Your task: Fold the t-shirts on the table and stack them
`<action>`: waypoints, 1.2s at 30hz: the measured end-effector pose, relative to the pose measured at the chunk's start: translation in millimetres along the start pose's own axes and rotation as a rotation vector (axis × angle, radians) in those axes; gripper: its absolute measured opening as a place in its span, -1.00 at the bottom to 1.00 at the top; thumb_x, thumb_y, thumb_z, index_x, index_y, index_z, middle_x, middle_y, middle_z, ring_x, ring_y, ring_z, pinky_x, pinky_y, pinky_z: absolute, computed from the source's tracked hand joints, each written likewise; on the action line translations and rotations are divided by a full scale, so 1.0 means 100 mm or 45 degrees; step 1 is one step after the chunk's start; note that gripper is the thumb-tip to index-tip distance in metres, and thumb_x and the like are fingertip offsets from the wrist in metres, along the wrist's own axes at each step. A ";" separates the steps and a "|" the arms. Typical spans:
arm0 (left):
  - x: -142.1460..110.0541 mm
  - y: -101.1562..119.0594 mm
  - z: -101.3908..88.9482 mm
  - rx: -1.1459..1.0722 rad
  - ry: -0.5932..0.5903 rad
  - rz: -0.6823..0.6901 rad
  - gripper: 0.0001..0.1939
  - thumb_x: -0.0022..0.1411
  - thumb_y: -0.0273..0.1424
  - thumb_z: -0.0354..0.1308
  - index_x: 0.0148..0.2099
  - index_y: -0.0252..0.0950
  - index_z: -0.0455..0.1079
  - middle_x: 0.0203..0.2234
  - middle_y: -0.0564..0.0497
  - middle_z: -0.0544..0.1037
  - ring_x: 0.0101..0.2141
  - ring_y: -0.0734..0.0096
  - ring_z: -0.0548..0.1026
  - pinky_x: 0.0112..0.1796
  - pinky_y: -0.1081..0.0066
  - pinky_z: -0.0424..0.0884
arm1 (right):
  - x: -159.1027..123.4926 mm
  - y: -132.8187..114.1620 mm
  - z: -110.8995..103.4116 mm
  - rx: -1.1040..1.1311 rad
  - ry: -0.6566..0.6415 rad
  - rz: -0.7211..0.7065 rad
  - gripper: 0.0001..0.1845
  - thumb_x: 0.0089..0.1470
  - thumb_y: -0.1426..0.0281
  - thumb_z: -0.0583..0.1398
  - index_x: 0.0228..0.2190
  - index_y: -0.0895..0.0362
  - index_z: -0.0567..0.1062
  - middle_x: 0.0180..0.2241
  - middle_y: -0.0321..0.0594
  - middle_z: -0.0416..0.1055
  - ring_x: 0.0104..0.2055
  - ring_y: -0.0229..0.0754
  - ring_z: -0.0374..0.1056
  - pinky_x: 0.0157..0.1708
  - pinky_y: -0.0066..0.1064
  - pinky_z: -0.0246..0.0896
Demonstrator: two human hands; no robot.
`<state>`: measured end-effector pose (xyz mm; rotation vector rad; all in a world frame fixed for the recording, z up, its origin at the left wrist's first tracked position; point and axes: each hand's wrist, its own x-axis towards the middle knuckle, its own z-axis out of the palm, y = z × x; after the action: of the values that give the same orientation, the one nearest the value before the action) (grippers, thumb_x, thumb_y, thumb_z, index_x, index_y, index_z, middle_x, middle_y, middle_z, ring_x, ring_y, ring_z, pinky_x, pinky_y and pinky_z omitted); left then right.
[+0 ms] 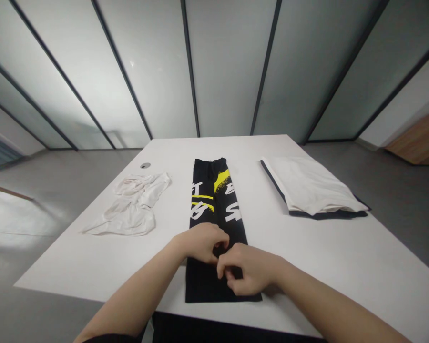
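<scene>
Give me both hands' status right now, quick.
Left hand: closed, gripping the black trousers.
Right hand: closed, pinching the same trousers.

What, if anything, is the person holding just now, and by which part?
The left hand and right hand seem to pinch the folded black printed garment near its middle; the exact hold is hidden.

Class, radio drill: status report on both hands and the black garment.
Left hand and right hand together on black printed garment. Crumpled white cloth left, folded white garment right, both apart.
</scene>
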<state>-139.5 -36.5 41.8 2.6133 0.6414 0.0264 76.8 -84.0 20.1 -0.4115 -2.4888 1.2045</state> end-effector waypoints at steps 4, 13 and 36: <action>0.04 0.09 0.08 0.071 0.015 0.022 -0.47 -0.02 0.02 0.55 -0.15 -0.20 0.52 -0.32 -0.01 0.62 -0.29 0.15 0.56 -0.28 0.28 0.34 | -0.02 0.05 -0.06 0.220 0.388 -0.001 -0.92 0.08 0.47 0.24 -0.37 0.08 0.57 -0.54 -0.39 0.50 -0.52 -0.29 0.40 -0.42 -0.48 0.28; 0.02 0.14 0.16 -0.170 -0.033 0.046 -0.38 -0.02 0.16 0.51 -0.46 -0.19 0.31 -0.60 0.14 0.40 -0.57 0.44 0.29 -0.48 0.33 0.07 | -0.01 0.42 -0.24 0.188 0.989 0.478 -0.73 0.31 0.22 0.19 -0.40 0.07 0.51 -0.58 -0.37 0.39 -0.53 -0.24 0.34 -0.47 -0.42 0.19; -0.19 -0.62 -0.07 -0.091 0.612 -1.299 -0.64 0.47 -0.31 0.12 0.23 -0.24 0.24 -0.11 -0.19 0.67 -0.04 0.03 0.64 -0.09 0.25 0.42 | -0.11 0.43 -0.45 -0.437 0.678 1.118 -0.46 0.27 0.25 0.28 0.23 0.11 0.48 -0.30 -0.18 0.65 -0.19 0.00 0.56 -0.21 -0.31 0.24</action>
<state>-184.3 6.9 23.5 1.9219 1.9986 0.3509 110.2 -31.2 10.3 -1.7812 -2.0380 0.7266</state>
